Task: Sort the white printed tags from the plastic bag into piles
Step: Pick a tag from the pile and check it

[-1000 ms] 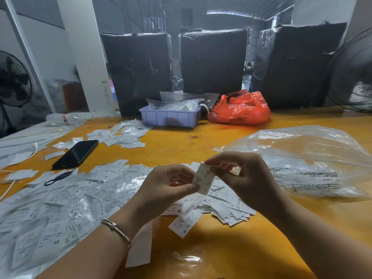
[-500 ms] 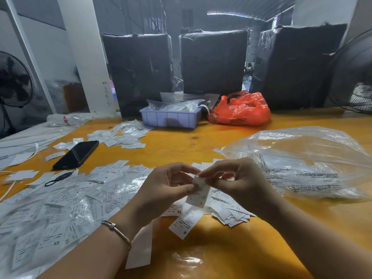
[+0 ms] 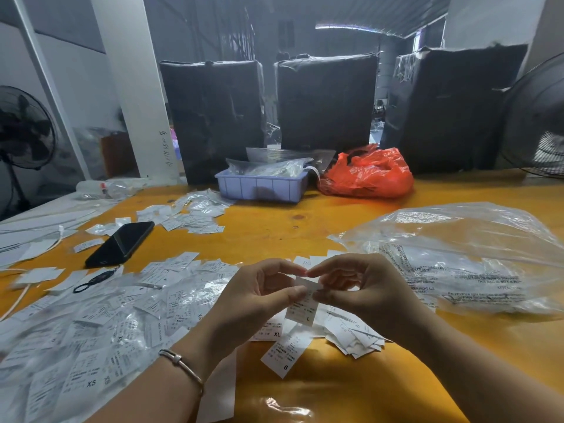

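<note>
One tag, marked L, hangs above the surface, pinched at its top by both hands: left hand and right hand, fingertips meeting. Beneath them, a small pile of tags; an S tag lies just beside it. Right, the clear bag. Left, a wide spread of tags, with a phone beyond.
</note>
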Motion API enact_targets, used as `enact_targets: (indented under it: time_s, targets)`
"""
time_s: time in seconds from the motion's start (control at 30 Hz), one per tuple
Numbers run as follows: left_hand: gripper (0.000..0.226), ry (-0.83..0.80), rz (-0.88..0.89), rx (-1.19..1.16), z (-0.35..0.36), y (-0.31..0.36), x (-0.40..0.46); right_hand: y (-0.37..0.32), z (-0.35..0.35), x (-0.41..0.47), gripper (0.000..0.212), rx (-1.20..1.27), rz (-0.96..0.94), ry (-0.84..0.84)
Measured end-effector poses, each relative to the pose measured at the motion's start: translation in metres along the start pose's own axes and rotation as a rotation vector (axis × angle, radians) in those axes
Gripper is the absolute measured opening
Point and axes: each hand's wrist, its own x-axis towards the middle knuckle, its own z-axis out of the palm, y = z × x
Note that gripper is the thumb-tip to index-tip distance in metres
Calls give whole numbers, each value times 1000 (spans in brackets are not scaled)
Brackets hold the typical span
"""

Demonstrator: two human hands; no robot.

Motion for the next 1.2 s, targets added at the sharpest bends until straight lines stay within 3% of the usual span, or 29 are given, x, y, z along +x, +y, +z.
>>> enact_targets:
  time_s: [0.27, 0.53, 0.87, 1.2]
  targets:
    - [38, 41, 29, 31, 0, -3, 4, 4, 1, 1, 24, 40, 9, 84]
    - [45, 73, 15, 24, 0, -6, 4, 8, 2, 1, 25, -87, 1, 75]
    - [26, 86, 28, 77, 0, -1, 1, 9, 1, 1, 24, -2, 43, 80]
    - [26, 113, 7, 43, -1, -1, 1, 9, 2, 1, 23, 72, 40, 117]
